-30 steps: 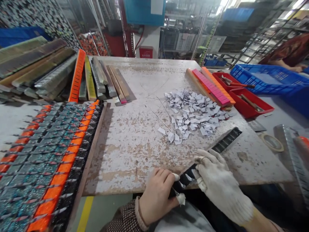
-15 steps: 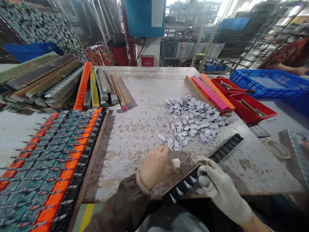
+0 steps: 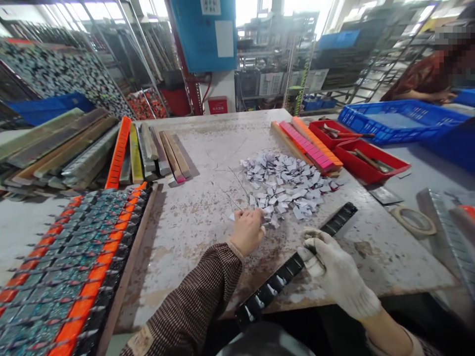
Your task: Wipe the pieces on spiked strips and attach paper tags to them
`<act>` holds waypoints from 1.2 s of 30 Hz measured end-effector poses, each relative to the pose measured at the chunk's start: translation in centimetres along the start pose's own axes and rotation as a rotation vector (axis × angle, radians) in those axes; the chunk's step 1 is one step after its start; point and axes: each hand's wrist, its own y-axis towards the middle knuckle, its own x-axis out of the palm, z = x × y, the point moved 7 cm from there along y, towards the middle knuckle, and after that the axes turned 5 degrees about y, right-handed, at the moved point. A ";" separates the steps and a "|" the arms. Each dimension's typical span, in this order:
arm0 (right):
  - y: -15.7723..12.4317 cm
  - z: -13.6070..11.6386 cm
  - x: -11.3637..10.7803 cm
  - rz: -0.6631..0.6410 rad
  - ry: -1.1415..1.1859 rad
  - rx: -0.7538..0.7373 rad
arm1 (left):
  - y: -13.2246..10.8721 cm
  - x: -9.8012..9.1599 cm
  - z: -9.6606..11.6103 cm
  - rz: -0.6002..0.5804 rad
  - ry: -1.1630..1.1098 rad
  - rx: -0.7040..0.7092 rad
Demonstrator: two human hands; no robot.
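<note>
My bare left hand (image 3: pixel 248 230) is at the near edge of a pile of small white paper-like pieces (image 3: pixel 285 180). Its fingers are curled downward, and what lies under the fingertips is hidden. White material covers the thumb tip. My right hand (image 3: pixel 330 264), in a pale work glove, closes around a black slotted bar (image 3: pixel 291 267), which slants across the table's front edge. Several small pale pieces (image 3: pixel 272 289) stick out of the slots at the bar's lower left end; the slots beyond the glove hold none that I can see.
At left lies a row of orange, glittery and black bars (image 3: pixel 100 257) bristling with pointed pieces. Behind it are stacked wooden bars (image 3: pixel 67 143). Pink and orange bars (image 3: pixel 306 146), red bins (image 3: pixel 371 160), a blue crate (image 3: pixel 397 121) and a tape roll (image 3: pixel 413 220) are at right. Another person (image 3: pixel 423 79) sits beyond.
My left hand has moved forward from beside the bar to the near edge of the white pieces. My right hand keeps its hold on the bar. The camera view has shifted.
</note>
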 end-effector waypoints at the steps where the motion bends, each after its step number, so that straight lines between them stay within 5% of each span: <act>1: 0.6 0.1 0.2 -0.005 -0.011 0.011 | -0.3 -0.3 0.2 0.017 -0.019 0.008; 5: 3.0 -0.4 1.3 0.005 -0.055 0.047 | -2.2 -1.7 1.8 0.119 -0.088 0.076; 11: 4.1 -2.4 2.6 -0.054 0.234 0.108 | -6.2 -4.3 4.8 0.360 -0.131 0.270; 16: 1.4 -3.0 -0.2 -0.003 0.154 0.035 | -9.1 -4.9 3.7 0.166 -0.405 0.244; 22: -1.1 -5.2 -0.8 -0.072 -0.187 -0.232 | -13.6 -2.4 2.2 -0.123 -0.574 0.136; 30: -0.5 -7.1 2.4 -0.305 -0.468 -0.353 | -14.9 0.0 2.6 -0.148 -0.550 0.098; 36: -0.1 -5.9 3.9 -0.350 -0.286 -0.317 | -14.8 -0.4 1.9 -0.183 -0.541 0.160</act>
